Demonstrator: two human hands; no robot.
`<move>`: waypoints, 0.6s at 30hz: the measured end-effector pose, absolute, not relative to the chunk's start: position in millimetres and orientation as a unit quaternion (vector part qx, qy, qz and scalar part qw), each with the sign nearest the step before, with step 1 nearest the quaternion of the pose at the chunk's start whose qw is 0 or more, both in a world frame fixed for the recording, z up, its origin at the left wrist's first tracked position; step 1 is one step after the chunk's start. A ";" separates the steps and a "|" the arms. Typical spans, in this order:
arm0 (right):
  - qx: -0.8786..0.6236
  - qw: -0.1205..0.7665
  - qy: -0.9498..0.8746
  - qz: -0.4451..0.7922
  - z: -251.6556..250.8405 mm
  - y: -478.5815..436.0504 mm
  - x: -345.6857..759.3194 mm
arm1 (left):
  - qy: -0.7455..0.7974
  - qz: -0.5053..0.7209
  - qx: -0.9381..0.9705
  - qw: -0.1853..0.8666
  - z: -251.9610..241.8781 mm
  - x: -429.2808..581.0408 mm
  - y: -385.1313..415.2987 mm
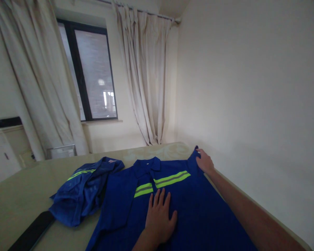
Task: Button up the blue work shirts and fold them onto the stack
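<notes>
A blue work jacket (196, 205) with yellow-green reflective stripes lies spread out, collar at the far end. My left hand (161, 218) rests flat on its front just below the chest stripe, fingers spread. Over at the right shoulder, my right hand (204, 161) is closed on the jacket's edge, where a bit of blue cloth stands up past the fingers. On the left side, part of the jacket is folded over its own front. The lower end of the jacket runs out of the picture.
Left of the jacket lies a crumpled blue garment (81, 195) with a similar stripe. A dark flat object (32, 232) is beside it on the pale green covered surface (10, 195). A wall (264, 104) borders the right side; curtains (149, 69) and a window (95, 73) stand behind.
</notes>
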State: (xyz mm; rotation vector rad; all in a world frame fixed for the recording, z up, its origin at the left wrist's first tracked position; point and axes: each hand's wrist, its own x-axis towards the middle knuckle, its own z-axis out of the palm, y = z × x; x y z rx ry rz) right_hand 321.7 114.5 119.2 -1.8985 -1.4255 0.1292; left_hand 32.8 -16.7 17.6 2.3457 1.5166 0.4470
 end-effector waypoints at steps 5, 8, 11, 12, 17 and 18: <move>-0.561 0.324 -0.757 0.089 140.5 89.8 259.1 | 0.540 0.175 0.810 0.151 25.3 34.5 7.9; -0.563 0.292 -0.773 0.041 108.6 60.2 241.2 | 0.530 0.206 0.805 0.170 26.0 23.0 19.0; -0.574 0.167 -0.801 0.038 59.8 41.9 246.6 | 0.497 0.208 0.820 0.193 28.1 -1.7 25.0; -0.592 0.139 -0.792 0.046 45.4 40.3 251.2 | 0.491 0.196 0.827 0.191 30.1 -10.7 24.9; -0.653 0.112 -0.747 0.052 14.0 56.3 266.1 | 0.487 0.134 0.855 0.118 43.7 -20.5 1.0; -0.653 0.113 -0.747 0.050 14.2 61.2 266.1 | 0.468 0.134 0.866 0.116 43.7 -11.6 -8.3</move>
